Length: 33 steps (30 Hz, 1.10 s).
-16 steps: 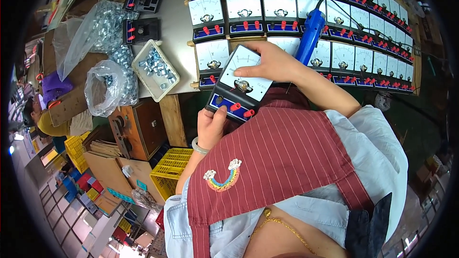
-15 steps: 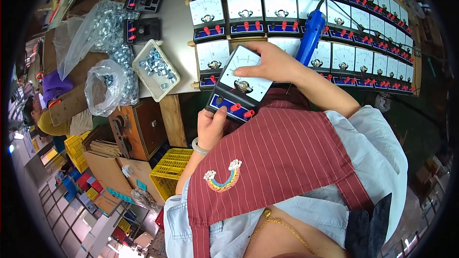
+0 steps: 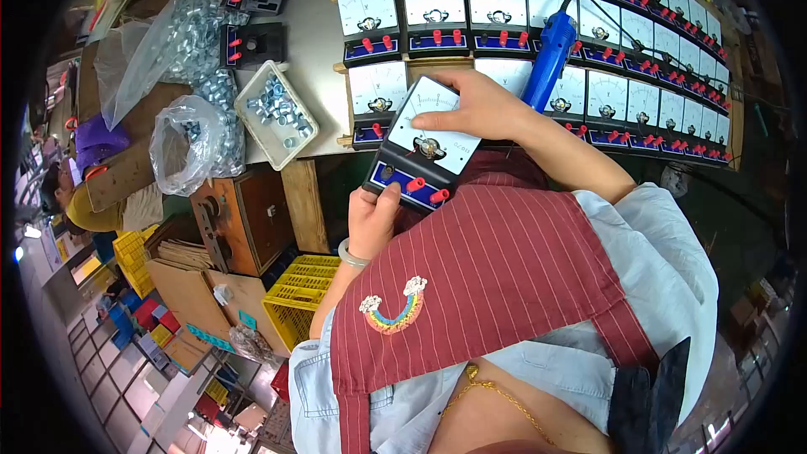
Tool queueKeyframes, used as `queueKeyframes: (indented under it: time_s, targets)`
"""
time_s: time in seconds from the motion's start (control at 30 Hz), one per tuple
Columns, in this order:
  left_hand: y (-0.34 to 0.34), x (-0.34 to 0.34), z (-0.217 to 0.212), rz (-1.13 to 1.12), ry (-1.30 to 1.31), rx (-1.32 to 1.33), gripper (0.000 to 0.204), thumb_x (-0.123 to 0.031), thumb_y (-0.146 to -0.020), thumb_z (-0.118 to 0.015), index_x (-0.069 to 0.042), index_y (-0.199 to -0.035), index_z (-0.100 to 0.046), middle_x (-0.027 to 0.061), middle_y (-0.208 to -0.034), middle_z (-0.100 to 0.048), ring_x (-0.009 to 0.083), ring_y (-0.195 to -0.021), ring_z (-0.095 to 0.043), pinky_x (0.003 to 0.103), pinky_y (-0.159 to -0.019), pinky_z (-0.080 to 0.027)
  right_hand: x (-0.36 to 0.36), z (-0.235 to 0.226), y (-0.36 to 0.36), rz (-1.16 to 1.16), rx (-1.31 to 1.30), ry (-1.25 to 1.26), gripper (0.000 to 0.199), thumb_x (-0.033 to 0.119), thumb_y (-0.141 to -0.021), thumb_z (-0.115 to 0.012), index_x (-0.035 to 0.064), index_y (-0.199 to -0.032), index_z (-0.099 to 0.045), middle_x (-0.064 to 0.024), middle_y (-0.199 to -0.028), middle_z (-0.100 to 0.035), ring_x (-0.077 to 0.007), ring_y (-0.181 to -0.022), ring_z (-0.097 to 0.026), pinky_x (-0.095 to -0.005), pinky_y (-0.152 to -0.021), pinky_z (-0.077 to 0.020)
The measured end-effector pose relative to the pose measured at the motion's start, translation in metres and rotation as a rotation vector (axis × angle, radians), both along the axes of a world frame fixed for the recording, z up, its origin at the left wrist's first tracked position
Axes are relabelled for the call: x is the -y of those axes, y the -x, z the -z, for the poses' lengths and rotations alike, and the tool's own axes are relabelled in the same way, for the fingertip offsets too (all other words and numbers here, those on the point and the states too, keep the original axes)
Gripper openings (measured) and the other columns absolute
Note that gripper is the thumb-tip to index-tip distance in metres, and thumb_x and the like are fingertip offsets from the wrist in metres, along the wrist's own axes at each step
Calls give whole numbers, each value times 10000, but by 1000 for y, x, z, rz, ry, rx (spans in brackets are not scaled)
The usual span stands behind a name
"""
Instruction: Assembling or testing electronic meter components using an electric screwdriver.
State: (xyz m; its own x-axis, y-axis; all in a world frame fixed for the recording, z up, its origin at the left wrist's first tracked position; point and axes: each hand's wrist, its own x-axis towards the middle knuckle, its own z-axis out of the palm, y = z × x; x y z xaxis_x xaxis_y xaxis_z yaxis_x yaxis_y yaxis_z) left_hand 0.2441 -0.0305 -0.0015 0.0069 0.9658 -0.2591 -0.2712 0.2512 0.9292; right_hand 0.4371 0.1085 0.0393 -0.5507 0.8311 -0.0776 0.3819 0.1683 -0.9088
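Observation:
A black panel meter (image 3: 423,145) with a white dial face, a blue strip and red terminals is held tilted over the table's front edge. My left hand (image 3: 372,217) grips its lower corner from below. My right hand (image 3: 475,106) lies across its upper part, fingers pressed on the dial face. A blue electric screwdriver (image 3: 547,60) hangs on a cord just right of my right hand, over the meters.
Rows of matching meters (image 3: 496,13) cover the table at the back and right. A white tray (image 3: 276,114) of metal nuts and plastic bags of nuts (image 3: 195,141) lie left. Two open black meter casings (image 3: 251,42) sit beyond the tray. Yellow crates (image 3: 301,306) and a wooden box stand below.

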Motion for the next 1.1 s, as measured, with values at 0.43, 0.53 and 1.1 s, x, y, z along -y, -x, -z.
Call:
queueKeyframes:
  time_s: [0.43, 0.53, 1.1]
  targets:
    - [-4, 3, 5, -1, -33, -54, 173, -100, -870, -512, -1, -736, -556, -61, -641, -506, 23, -599, -388, 215, -525, -331, 1, 5, -4, -29, 59, -6, 540, 358, -715, -758, -2, -1079, -588, -124, -915, -650, -157, -774, -625, -284, -696, -496]
    - [-6, 3, 2, 1, 1, 2, 151, -91, -874, -507, 11, -788, -577, -49, -689, -544, 24, -628, -419, 211, -555, -357, 1, 7, -6, -15, 50, -30, 537, 357, -713, -760, -1, -1076, -591, -124, -907, -651, -164, -771, -626, -287, -694, -496]
    - [-5, 2, 1, -3, 13, 23, 154, -100, -881, -504, 21, -868, -597, -7, -791, -605, 41, -683, -490, 212, -622, -411, -1, -2, -1, -18, 101, 98, 564, 358, -734, -741, -28, -1106, -567, -167, -991, -637, -191, -854, -622, -298, -735, -497]
